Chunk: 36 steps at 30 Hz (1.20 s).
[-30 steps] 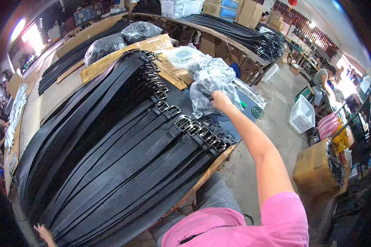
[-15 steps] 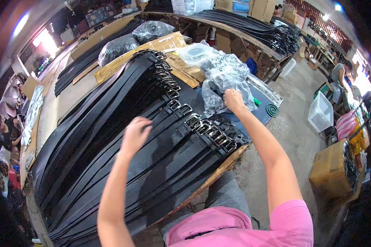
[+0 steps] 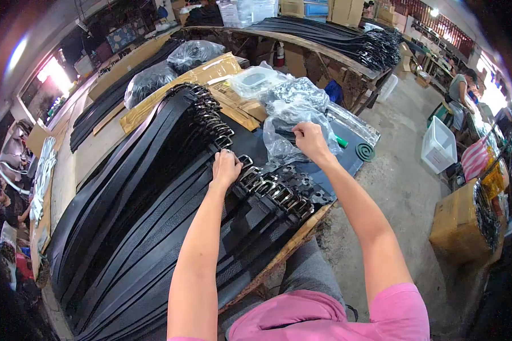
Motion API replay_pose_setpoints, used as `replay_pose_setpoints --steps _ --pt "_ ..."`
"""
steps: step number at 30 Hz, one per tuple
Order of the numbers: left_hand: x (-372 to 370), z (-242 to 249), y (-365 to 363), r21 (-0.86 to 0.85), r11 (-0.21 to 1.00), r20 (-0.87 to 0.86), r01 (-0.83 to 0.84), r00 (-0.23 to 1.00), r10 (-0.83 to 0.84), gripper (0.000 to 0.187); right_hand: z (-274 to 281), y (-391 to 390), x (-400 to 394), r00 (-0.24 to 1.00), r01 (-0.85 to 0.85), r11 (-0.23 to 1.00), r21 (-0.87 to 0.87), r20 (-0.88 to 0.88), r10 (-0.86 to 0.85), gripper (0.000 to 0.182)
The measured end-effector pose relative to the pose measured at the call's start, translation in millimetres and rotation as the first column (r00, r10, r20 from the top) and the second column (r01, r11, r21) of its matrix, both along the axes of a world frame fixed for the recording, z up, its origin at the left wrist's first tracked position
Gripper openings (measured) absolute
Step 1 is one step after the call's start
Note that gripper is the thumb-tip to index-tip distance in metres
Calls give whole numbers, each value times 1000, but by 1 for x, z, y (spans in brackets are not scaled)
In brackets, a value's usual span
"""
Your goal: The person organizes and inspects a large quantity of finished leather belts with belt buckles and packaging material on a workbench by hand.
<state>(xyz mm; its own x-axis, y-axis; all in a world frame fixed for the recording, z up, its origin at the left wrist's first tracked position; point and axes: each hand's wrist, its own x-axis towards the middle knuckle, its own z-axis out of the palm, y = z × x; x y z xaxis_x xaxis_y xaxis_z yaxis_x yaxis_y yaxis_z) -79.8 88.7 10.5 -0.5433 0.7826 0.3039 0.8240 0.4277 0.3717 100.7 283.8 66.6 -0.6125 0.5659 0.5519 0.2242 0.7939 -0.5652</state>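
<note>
Black belts [image 3: 148, 227] with metal buckles lie in a wide layered row across the table, buckle ends toward the back right. My left hand [image 3: 226, 167] is closed around the buckle end of one belt, between the taller pile and the lower row. Over an open clear plastic bag [image 3: 279, 139] with dark contents, my right hand [image 3: 310, 139] is pinched; what lies between its fingertips is too small to make out. Small black pieces [image 3: 293, 176] are spread on the table just below the bag.
A green coil [image 3: 365, 152] lies at the table's right corner. Behind the belts are flattened cardboard [image 3: 182, 85], filled plastic bags [image 3: 196, 55] and a clear container [image 3: 259, 79]. A white bin [image 3: 438, 145] and a carton [image 3: 458, 224] stand on the floor at right, near a seated person [image 3: 459, 96].
My left hand has moved right and up from above the belts and closed on a buckle end. My right hand stays at the plastic bag. The view has shifted slightly.
</note>
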Motion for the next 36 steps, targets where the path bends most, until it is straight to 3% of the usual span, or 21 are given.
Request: replay_pose_setpoints --steps 2,4,7,10,11,12,15,18,21,28,31,32,36 --pt "-1 -3 -4 122 992 -26 20 1000 -17 17 8 -6 6 1000 12 1000 -21 1 -12 19" --pt "-6 -4 -8 263 963 -28 54 998 -49 17 29 -19 19 999 -48 946 -320 -39 37 19" --pt "-1 20 -22 428 904 223 2 969 -108 16 39 -23 30 963 -266 722 -639 -213 165 20" --pt "16 61 -44 543 838 482 -57 839 -255 13 50 -37 36 886 -461 413 -785 -381 265 22" --pt "24 74 -52 602 794 571 -86 741 -353 12 52 -45 36 857 -505 302 -809 -427 289 23" --pt "33 89 -60 625 776 579 -82 716 -391 8 47 -52 33 867 -481 324 -815 -386 315 24" --pt "49 114 -82 661 749 567 -49 686 -456 9 55 -96 29 819 -526 239 -816 -410 402 21" --pt "72 133 -98 694 714 593 -95 638 -491 7 69 -137 31 738 -614 232 -755 -445 508 17" --pt "83 140 -107 725 681 584 -105 617 -527 9 78 -163 31 630 -696 89 -713 -546 552 15" --pt "95 157 -124 785 613 537 -92 593 -600 10 86 -178 32 629 -766 313 -562 -550 550 14" --pt "98 156 -125 800 593 532 -88 561 -634 12 91 -189 37 622 -774 309 -553 -571 535 15" --pt "100 156 -124 801 590 541 -99 541 -644 12 93 -193 38 642 -760 363 -539 -538 546 19" --pt "106 148 -121 784 616 563 -75 502 -657 10 95 -202 37 600 -798 296 -524 -647 472 28"
